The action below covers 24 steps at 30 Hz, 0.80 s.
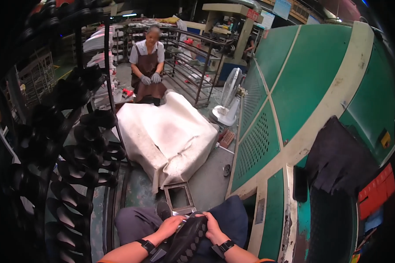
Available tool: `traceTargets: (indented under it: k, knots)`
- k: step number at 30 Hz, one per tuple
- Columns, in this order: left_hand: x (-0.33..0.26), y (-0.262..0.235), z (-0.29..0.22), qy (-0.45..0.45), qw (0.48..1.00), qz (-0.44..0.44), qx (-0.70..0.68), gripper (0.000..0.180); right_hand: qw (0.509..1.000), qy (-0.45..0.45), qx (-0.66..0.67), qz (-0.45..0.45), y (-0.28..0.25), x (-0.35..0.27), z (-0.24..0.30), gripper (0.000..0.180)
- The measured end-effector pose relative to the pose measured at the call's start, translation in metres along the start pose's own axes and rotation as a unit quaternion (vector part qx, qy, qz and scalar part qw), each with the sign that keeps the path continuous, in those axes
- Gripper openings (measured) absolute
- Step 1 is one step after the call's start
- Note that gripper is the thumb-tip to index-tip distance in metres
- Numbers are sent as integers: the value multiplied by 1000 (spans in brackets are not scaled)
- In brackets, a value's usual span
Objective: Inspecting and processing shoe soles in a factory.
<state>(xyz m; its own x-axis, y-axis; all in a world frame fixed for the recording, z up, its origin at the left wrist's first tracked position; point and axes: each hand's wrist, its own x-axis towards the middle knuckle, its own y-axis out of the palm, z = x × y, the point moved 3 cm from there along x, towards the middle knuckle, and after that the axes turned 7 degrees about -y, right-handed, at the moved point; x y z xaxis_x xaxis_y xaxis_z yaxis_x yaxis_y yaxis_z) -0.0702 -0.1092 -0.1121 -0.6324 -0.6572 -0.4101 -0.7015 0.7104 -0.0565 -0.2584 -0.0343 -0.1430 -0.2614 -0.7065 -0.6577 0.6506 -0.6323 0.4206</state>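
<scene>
My right hand (213,228) curls round the far end of a shoe (189,239); my left hand (169,226) is half closed at its left side, grip unclear. Between them over my lap, it points away, long axis leaning right.

The black shoe (189,236) loses its near end at the lower edge.

Black straps (145,246) with boxy dark modules (159,254) circle both wrists; orange sleeve edging (267,261) shows near five o'clock; greyish-purple cloth (134,222) covers the leg at seven o'clock, dark navy cloth (233,218) the leg at five
</scene>
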Motion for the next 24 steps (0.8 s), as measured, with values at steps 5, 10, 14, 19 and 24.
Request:
traceTargets:
  k: [5,10,14,19,24]
  knots:
    - [-7,-2,8,-56,995,22,-79,44,999,-35,-16,-13,4,0,1,41]
    - [-7,-1,17,-130,977,4,-169,50,1000,24,-9,-2,0,8,-6,37]
    - [-7,-1,6,-100,988,22,-113,60,997,63,10,44,2,7,-2,38]
    - [-7,-3,-9,-36,998,31,39,75,992,73,21,98,18,-8,6,44]
    - [2,2,-5,-6,999,8,30,68,996,36,20,78,19,-8,9,45]
